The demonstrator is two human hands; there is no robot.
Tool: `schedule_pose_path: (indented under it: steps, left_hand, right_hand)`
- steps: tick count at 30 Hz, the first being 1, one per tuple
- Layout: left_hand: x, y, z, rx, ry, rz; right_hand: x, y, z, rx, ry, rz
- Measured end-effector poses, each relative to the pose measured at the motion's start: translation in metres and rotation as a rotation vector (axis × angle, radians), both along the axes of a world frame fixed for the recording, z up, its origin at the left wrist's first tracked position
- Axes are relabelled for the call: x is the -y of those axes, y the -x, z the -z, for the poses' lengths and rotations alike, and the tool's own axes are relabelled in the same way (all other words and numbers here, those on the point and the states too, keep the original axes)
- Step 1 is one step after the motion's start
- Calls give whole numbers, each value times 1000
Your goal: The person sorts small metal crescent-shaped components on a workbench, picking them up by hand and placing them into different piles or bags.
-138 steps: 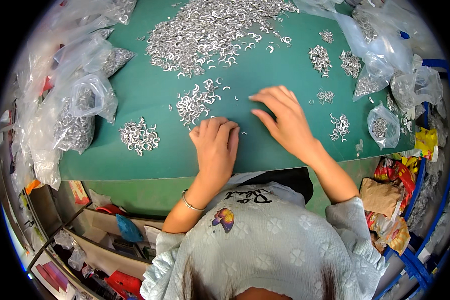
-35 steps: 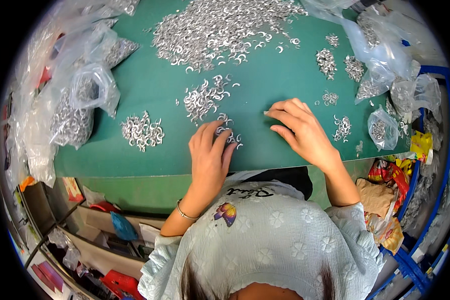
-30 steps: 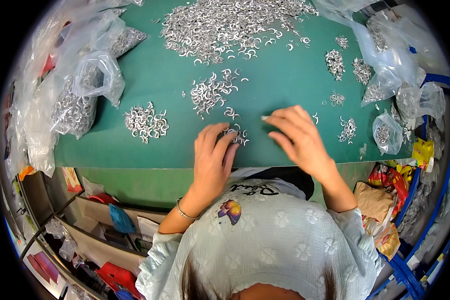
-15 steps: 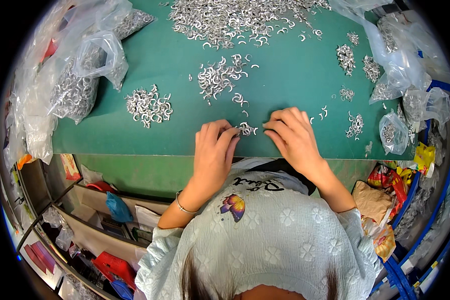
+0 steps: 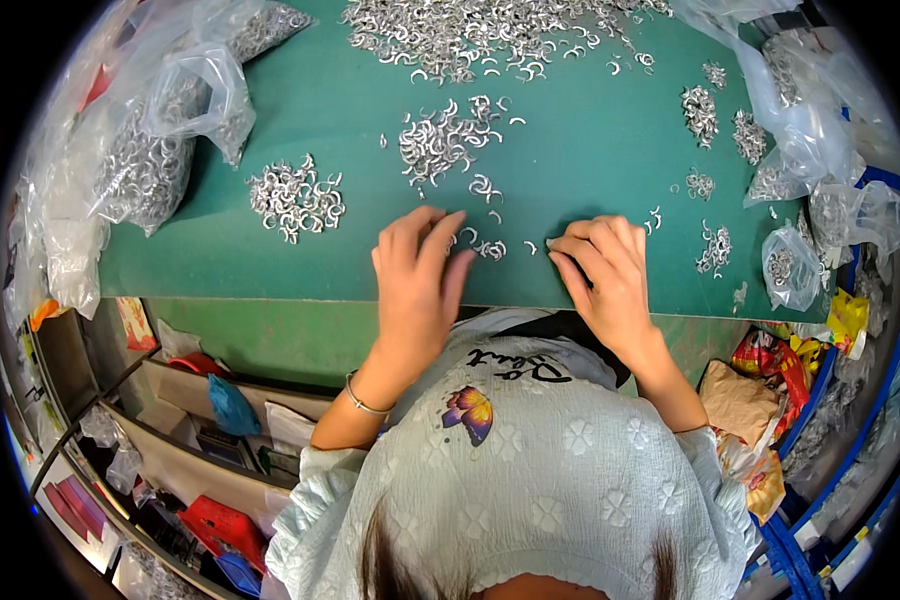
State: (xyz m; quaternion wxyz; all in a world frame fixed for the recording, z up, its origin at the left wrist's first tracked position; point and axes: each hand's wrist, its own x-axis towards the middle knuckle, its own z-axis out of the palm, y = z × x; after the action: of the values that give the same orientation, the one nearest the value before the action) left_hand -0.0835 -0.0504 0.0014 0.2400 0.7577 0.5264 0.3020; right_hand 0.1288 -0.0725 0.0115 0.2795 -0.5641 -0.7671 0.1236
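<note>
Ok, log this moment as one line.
left hand: flat on green mat, fingertips at small cluster of metal rings | right hand: fingers curled on mat beside them | bigger ring pile beyond

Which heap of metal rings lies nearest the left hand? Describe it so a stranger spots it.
Start at the green mat and find the left hand at its near edge. The tiny cluster of silvery C-shaped rings sits just past the fingertips, much smaller than the mid-sized pile farther back.

We count two hands (image 5: 418, 275), one left and one right (image 5: 602, 275). Far and left lie three larger ring heaps (image 5: 295, 197), right five small clusters (image 5: 713, 247); the bags' number is unclear.
</note>
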Motion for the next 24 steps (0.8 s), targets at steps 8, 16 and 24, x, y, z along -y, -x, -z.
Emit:
schedule_pose_path:
  steps: [8, 16, 24]
  left_hand:
    - [5, -6, 2, -107, -79, 48]
    - [11, -5, -2, -115, -20, 40]
    - [9, 2, 7, -80, -58, 21]
  right_hand:
    - [-3, 5, -3, -31, 38, 28]
    - [6, -6, -3, -25, 31, 33]
    - [11, -19, -3, 14, 20, 147]
